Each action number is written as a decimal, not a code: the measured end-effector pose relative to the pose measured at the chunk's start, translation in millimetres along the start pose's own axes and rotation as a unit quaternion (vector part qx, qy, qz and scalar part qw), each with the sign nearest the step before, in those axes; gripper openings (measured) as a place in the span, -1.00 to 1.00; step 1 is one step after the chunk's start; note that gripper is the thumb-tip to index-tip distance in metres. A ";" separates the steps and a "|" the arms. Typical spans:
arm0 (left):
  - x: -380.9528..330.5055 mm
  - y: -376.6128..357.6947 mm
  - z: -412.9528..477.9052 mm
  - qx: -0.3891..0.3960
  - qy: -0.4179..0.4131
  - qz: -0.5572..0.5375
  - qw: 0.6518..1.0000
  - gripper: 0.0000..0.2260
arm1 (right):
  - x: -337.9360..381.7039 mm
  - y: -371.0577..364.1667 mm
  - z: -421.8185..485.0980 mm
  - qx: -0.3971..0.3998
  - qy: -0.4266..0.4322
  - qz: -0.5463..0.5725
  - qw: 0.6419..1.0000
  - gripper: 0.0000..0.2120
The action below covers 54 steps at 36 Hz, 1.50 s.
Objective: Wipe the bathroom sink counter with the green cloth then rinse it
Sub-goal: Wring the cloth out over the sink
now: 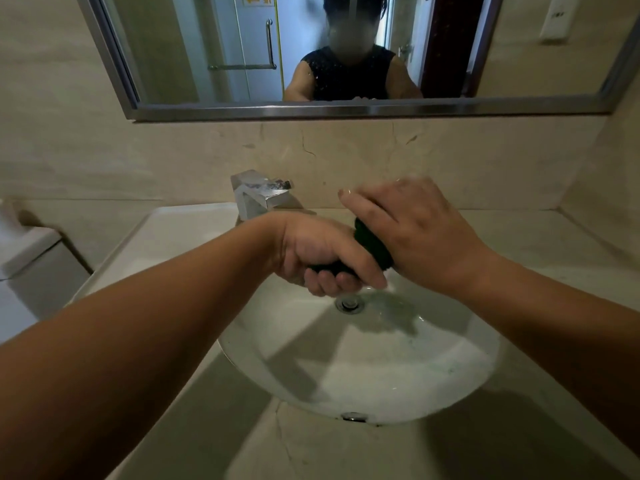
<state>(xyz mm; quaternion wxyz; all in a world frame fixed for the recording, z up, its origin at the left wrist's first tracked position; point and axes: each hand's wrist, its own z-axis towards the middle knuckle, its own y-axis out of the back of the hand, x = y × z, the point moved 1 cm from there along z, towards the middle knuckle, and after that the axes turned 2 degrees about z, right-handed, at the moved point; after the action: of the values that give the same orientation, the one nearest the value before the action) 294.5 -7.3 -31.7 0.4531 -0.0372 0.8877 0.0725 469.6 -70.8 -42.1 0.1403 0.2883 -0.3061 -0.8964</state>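
Green cloth (374, 245) bunched into a short roll, clamped between both hands above the sink basin (381, 375)

We note the left hand (318, 251) fisted round the near, lower end; right hand (415, 233) closed over the far, upper end, forefinger lifted; hands touching, cloth mostly hidden between them; its long axis runs near-left to far-right, above the drain (349, 304); tap (258, 197) stands just behind the left wrist, so the left hand is nearer the spout; whether water runs, we cannot tell; we judge a wringing twist along that axis comes next, clear of the bench (346, 452).

Faucet (258, 197) stands behind the sink (381, 379) (drain (349, 304) inside), mirror (207, 46) above both.
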 end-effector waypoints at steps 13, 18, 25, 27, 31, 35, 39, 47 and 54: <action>34.4 -55.0 54.8 -0.353 0.045 0.612 0.707 -0.85 | 19.7 -16.1 -27.3 0.590 -0.252 0.296 0.707 -0.82; 39.2 -52.3 55.1 -0.394 -0.002 0.629 0.670 -0.81 | 13.5 -17.7 -30.1 0.583 -0.341 0.393 0.624 -0.82; 63.1 -45.7 51.9 -0.444 -0.151 0.608 0.640 -0.66 | 14.7 -22.9 -33.0 0.572 -0.424 0.466 0.526 -0.82; 61.8 -37.9 48.1 -0.465 -0.173 0.576 0.650 -0.68 | 15.4 -23.1 -28.7 0.518 -0.452 0.479 0.546 -0.82; 49.3 -13.6 33.8 -0.518 -0.073 0.340 0.781 -0.83 | 13.6 -27.1 -14.1 0.305 -0.480 0.400 0.719 -0.58; 40.7 5.8 16.7 -0.440 -0.110 -0.090 0.887 -0.83 | 16.6 -13.8 -4.7 0.190 -0.341 0.271 0.880 -0.23; 29.6 11.5 -4.1 -0.181 -0.164 -0.278 0.929 -0.91 | 19.9 -7.9 -2.6 0.113 -0.164 0.071 0.977 -0.19; 13.1 0.8 -17.4 0.102 -0.105 -0.151 0.978 -0.90 | 12.0 13.5 12.4 0.019 0.019 0.061 0.998 -0.55; 28.9 -37.5 12.8 -0.202 0.063 0.222 0.952 -0.79 | 38.1 11.9 -0.3 0.465 -0.089 0.112 0.874 -0.89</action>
<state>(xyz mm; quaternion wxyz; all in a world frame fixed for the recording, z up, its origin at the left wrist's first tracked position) 292.8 -42.2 -66.1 0.3519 0.0650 0.8670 0.3467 440.5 -96.5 -51.2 0.0616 0.2033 -0.7290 -0.6507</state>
